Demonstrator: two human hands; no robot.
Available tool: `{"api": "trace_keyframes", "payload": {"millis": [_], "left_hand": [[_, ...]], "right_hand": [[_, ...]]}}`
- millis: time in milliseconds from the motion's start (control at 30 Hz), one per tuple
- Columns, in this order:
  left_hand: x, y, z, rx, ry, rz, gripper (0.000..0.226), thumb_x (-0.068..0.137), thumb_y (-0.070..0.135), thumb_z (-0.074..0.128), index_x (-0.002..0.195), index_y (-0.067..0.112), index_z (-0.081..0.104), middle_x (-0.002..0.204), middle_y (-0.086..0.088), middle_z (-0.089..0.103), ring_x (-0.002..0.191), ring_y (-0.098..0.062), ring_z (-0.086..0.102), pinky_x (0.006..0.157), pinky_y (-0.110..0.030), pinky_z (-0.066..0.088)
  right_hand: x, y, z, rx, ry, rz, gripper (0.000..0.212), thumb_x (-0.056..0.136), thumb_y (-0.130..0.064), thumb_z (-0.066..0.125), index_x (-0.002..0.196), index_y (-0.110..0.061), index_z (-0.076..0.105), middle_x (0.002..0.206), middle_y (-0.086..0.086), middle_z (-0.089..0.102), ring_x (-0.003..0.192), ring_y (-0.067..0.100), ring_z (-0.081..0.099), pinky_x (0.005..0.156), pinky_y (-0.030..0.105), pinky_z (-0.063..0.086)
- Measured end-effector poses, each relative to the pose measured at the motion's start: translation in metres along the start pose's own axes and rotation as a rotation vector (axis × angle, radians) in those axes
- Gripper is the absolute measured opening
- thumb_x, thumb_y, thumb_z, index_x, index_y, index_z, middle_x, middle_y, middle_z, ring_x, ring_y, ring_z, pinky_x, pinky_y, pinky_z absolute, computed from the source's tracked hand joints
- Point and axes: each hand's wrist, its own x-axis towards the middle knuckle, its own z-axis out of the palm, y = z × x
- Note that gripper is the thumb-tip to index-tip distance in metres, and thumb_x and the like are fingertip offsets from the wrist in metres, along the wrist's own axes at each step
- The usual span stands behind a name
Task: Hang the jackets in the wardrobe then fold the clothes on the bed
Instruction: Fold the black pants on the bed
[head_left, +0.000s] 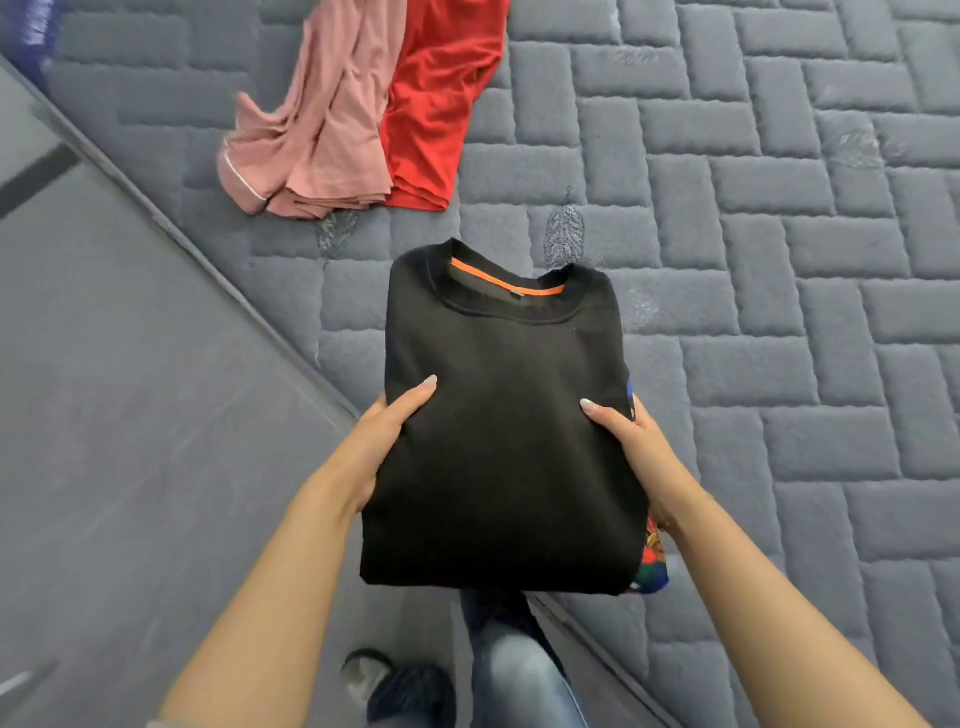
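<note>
Thumbs of the left hand (382, 434) and right hand (631, 441) clamp the folded black cotton sweatshirt (498, 431); soft, floppy, light, best supported underneath at both sides.

A bed (779, 260) fills the right and upper part of the frame, its grey quilted cover stitched in a brick-like pattern, with a few worn, scuffed patches near the middle and upper right. Its edge runs diagonally from the upper left down toward the lower middle. Beyond that edge, on the left, lies a grey floor (130, 415). At the top centre, a pink garment (317, 135) lies loosely bunched on the cover, and a red garment (441, 104) lies touching it on its right side, partly tucked beneath it.
</note>
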Motion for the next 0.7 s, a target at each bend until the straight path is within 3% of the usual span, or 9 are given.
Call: {"api": "trace_keyframes", "payload": {"millis": [67, 167, 300, 467, 633, 700], "left_hand": [[-0.047, 0.004, -0.021, -0.023, 0.028, 0.037, 0.080, 0.061, 0.060, 0.084, 0.130, 0.031, 0.056, 0.113, 0.005, 0.073, 0.101, -0.017, 0.071, 0.079, -0.030, 0.057], [-0.137, 0.011, -0.060, -0.075, 0.090, 0.141, 0.072, 0.058, 0.056, 0.084, 0.120, 0.030, 0.059, 0.102, 0.009, 0.075, 0.091, -0.013, 0.073, 0.063, -0.023, 0.058], [-0.259, 0.003, -0.120, -0.179, 0.184, 0.236, 0.076, 0.056, 0.052, 0.086, 0.123, 0.025, 0.063, 0.108, 0.004, 0.075, 0.095, -0.016, 0.073, 0.067, -0.026, 0.059], [-0.401, -0.021, -0.194, -0.358, 0.385, 0.450, 0.067, 0.062, 0.042, 0.086, 0.123, 0.026, 0.062, 0.107, 0.005, 0.075, 0.095, -0.015, 0.073, 0.066, -0.024, 0.059], [-0.525, -0.042, -0.245, -0.580, 0.601, 0.636, 0.078, 0.058, 0.037, 0.090, 0.129, 0.024, 0.059, 0.118, -0.002, 0.071, 0.106, -0.024, 0.069, 0.093, -0.042, 0.054], [-0.569, -0.050, -0.255, -0.682, 0.720, 0.694, 0.082, 0.051, 0.038, 0.093, 0.126, 0.027, 0.061, 0.117, -0.002, 0.072, 0.106, -0.025, 0.070, 0.091, -0.042, 0.054]], "right_hand": [[-0.033, -0.006, 0.030, -0.033, -0.025, -0.028, 0.045, 0.079, -0.040, 0.075, 0.120, -0.037, 0.059, 0.113, -0.005, 0.073, 0.100, 0.018, 0.071, 0.074, 0.028, 0.058], [-0.092, -0.020, 0.088, -0.093, -0.088, -0.096, 0.052, 0.075, -0.043, 0.076, 0.124, -0.037, 0.058, 0.113, -0.005, 0.072, 0.100, 0.019, 0.071, 0.078, 0.033, 0.057], [-0.170, -0.031, 0.172, -0.147, -0.220, -0.167, 0.046, 0.079, -0.035, 0.076, 0.122, -0.034, 0.060, 0.111, -0.003, 0.073, 0.097, 0.019, 0.072, 0.068, 0.026, 0.059], [-0.245, -0.041, 0.295, -0.264, -0.437, -0.257, 0.045, 0.082, -0.030, 0.075, 0.125, -0.034, 0.060, 0.113, -0.005, 0.073, 0.098, 0.017, 0.072, 0.067, 0.022, 0.058], [-0.314, -0.071, 0.427, -0.426, -0.789, -0.311, 0.052, 0.075, -0.036, 0.078, 0.124, -0.043, 0.059, 0.120, -0.007, 0.070, 0.104, 0.019, 0.070, 0.073, 0.025, 0.058], [-0.341, -0.082, 0.480, -0.487, -0.932, -0.315, 0.053, 0.072, -0.038, 0.080, 0.121, -0.043, 0.060, 0.118, -0.007, 0.071, 0.102, 0.019, 0.071, 0.072, 0.025, 0.059]]}}
